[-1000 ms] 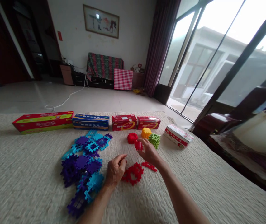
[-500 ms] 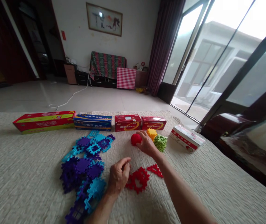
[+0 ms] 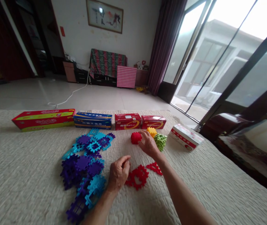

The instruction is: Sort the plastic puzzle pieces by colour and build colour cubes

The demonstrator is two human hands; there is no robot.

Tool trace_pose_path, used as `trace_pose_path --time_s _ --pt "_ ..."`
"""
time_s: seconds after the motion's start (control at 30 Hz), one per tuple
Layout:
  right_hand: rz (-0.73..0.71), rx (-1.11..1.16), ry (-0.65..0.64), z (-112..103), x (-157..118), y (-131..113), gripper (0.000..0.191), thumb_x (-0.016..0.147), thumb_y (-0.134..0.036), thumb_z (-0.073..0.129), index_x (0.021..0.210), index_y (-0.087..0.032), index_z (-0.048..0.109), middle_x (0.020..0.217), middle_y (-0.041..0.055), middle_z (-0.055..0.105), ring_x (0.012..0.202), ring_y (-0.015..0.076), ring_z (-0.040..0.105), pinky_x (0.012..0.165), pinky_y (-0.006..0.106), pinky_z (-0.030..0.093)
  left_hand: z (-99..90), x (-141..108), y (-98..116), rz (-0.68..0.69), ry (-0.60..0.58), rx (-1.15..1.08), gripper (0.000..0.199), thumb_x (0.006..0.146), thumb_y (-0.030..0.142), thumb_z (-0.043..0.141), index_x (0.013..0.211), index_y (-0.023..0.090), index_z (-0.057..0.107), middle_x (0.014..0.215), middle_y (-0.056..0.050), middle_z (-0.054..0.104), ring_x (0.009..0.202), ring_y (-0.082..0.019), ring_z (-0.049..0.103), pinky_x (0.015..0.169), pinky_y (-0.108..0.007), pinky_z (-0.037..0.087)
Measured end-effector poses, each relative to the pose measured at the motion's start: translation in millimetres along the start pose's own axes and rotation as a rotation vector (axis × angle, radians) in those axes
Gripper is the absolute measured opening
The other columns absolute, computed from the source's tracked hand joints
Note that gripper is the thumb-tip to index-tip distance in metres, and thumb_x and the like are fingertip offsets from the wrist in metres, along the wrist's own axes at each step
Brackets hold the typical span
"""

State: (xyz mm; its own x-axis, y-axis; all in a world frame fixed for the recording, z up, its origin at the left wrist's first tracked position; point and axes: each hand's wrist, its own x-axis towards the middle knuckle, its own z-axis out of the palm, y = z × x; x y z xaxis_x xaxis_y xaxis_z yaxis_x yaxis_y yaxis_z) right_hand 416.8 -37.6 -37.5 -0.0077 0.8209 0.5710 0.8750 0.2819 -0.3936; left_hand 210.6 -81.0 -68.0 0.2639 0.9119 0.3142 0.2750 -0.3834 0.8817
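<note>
My right hand (image 3: 149,144) reaches forward, its thumb and fingers apart at the right edge of a red stack of toothed plastic building pieces (image 3: 136,137). Just beyond it stand a yellow stack (image 3: 151,132) and a green stack (image 3: 160,142) of similar pieces. My left hand (image 3: 118,171) is curled into a loose fist above the blanket, and no piece shows in it. Right beside it lie loose red toothed pieces (image 3: 141,177), with a red triangular frame piece (image 3: 155,168) near my right forearm. To the left spreads a heap of purple (image 3: 83,163) and light blue pieces (image 3: 96,186).
Across the back of the textured blanket (image 3: 30,162) stand a long red-and-green box (image 3: 44,120), a blue box (image 3: 93,120) and two red boxes (image 3: 128,122). A white-and-red box (image 3: 186,137) sits at the right. Farther off are a tiled floor and glass doors.
My right hand's fingers have drawn back slightly to the right from the red stack, uncovering more of it. My left hand is nearly still. The camera view has shifted slightly.
</note>
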Motion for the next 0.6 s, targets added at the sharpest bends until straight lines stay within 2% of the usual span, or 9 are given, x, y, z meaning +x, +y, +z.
trace_pose_path --time_s 0.13,0.23,0.43,0.5,0.6 --pt "0.114 -0.028 -0.016 -1.3 -6.9 -10.6 0.055 0.071 -0.012 0.055 0.125 -0.014 0.047 0.124 0.0157 0.051 0.117 0.0265 0.051 0.100 0.043 0.043 -0.4 0.0 0.3 0.012 0.005 -0.004 0.030 0.080 0.025 0.047 0.096 0.016 0.071 0.084 -0.006 0.075 0.075 -0.018 0.070 0.075 -0.026 0.055" --pt "0.156 -0.039 -0.044 -8.4 -18.8 -18.3 0.054 0.073 -0.013 0.055 0.126 -0.014 0.047 0.125 0.0150 0.051 0.117 0.0252 0.051 0.101 0.041 0.041 -0.5 0.1 0.5 0.009 0.010 -0.011 0.030 0.080 0.025 0.047 0.096 0.016 0.071 0.083 -0.006 0.075 0.074 -0.017 0.070 0.073 -0.026 0.055" --pt "0.269 -0.055 -0.414 -50.7 -60.9 -22.8 0.042 0.071 -0.014 0.059 0.113 -0.015 0.059 0.110 0.0119 0.062 0.099 0.0225 0.060 0.088 0.035 0.047 0.3 0.8 -1.0 0.007 0.013 -0.026 0.030 0.080 0.027 0.048 0.095 0.016 0.071 0.078 -0.005 0.075 0.067 -0.016 0.069 0.068 -0.025 0.055" --pt "0.291 -0.062 -0.478 -63.5 -73.0 -24.8 0.043 0.069 -0.019 0.064 0.112 -0.015 0.061 0.106 0.0111 0.062 0.093 0.0217 0.061 0.084 0.034 0.048 0.6 1.1 -1.7 0.002 0.016 -0.032 0.029 0.079 0.028 0.049 0.094 0.017 0.071 0.077 -0.005 0.075 0.066 -0.016 0.069 0.067 -0.025 0.055" --pt "0.277 -0.075 -0.505 -73.6 -85.3 -30.6 0.040 0.065 -0.019 0.067 0.105 -0.016 0.064 0.104 0.0095 0.061 0.090 0.0203 0.059 0.080 0.031 0.047 0.9 1.2 -2.8 -0.007 0.015 -0.037 0.029 0.079 0.029 0.049 0.094 0.016 0.071 0.077 -0.006 0.075 0.067 -0.017 0.069 0.065 -0.024 0.055"
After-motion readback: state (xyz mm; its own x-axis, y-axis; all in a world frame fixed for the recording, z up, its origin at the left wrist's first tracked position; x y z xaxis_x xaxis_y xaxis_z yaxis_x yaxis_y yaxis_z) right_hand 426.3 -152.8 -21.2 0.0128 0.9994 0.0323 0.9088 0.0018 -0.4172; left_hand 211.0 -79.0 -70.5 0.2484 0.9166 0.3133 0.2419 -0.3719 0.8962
